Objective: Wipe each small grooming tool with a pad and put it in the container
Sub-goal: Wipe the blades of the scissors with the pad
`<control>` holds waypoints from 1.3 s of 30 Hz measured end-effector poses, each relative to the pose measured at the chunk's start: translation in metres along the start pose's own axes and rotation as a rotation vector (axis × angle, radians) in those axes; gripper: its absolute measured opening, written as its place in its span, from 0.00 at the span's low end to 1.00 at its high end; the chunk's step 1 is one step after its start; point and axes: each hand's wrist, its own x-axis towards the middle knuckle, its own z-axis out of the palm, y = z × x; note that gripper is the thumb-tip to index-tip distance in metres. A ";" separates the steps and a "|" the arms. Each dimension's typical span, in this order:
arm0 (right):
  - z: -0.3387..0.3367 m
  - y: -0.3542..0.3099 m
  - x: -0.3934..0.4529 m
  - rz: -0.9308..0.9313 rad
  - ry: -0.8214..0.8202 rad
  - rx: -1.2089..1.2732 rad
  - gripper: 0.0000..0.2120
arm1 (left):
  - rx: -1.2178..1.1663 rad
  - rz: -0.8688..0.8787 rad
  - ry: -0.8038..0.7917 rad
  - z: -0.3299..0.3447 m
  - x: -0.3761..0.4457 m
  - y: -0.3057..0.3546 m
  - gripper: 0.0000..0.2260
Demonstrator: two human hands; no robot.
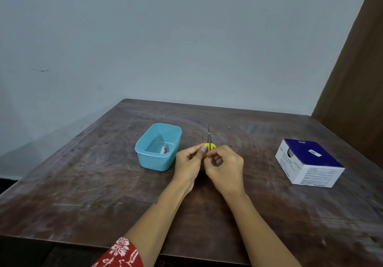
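1. A small pair of scissors [209, 140] with yellow handles sits at the middle of the table, its closed metal blades pointing away from the person, toward the wall.
2. The left hand [189, 161] holds the yellow handles from the left, thumb and fingertips pinched on them; a light-blue painted nail shows against the yellow.
3. The right hand [224, 166] meets the handles from the right, its fingers curled in at the same spot; whether a pad lies between those fingers cannot be told.
4. The two hands touch each other just below the handles.
5. Just left of the left hand stands a light-blue plastic container [158, 147], rectangular with rounded corners and no lid on it.
6. Inside the container, on its floor, lies a small metal tool [164, 149], apparently a nail clipper.
7. Well to the right sits a blue-and-white cardboard box [308, 162] with printed labels.
8. All of it rests on a dark, scuffed wooden table [103, 183].
9. A red floral sleeve [122, 253] covers the left upper forearm at the bottom edge.
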 end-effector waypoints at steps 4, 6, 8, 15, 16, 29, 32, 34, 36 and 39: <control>0.002 -0.003 0.000 -0.033 -0.041 0.014 0.06 | -0.009 0.019 0.024 0.000 0.002 0.001 0.06; 0.002 -0.004 0.000 -0.068 -0.063 -0.011 0.07 | -0.013 0.011 0.062 0.000 0.004 0.001 0.06; 0.003 -0.004 0.000 -0.094 -0.070 -0.048 0.09 | -0.004 0.010 0.095 0.000 0.004 0.000 0.07; 0.001 -0.003 0.002 -0.085 -0.059 -0.148 0.07 | 0.008 0.007 0.025 0.002 0.001 0.002 0.13; 0.001 -0.002 0.002 -0.083 -0.037 -0.156 0.06 | 0.013 0.004 0.006 0.002 0.000 0.003 0.13; -0.005 0.008 0.015 0.666 0.216 0.655 0.10 | 0.129 0.012 -0.102 0.006 -0.002 -0.001 0.11; -0.004 0.010 0.014 0.665 0.169 0.711 0.09 | 0.078 0.021 -0.078 0.005 -0.002 0.001 0.11; -0.004 0.011 0.014 0.664 0.148 0.758 0.09 | 0.030 0.007 -0.055 0.003 -0.002 0.002 0.11; -0.003 0.013 0.015 0.659 0.126 0.800 0.09 | -0.026 0.000 -0.047 0.003 -0.003 0.003 0.12; -0.003 0.014 0.015 0.675 0.120 0.818 0.07 | -0.084 0.018 -0.026 0.003 -0.002 0.005 0.11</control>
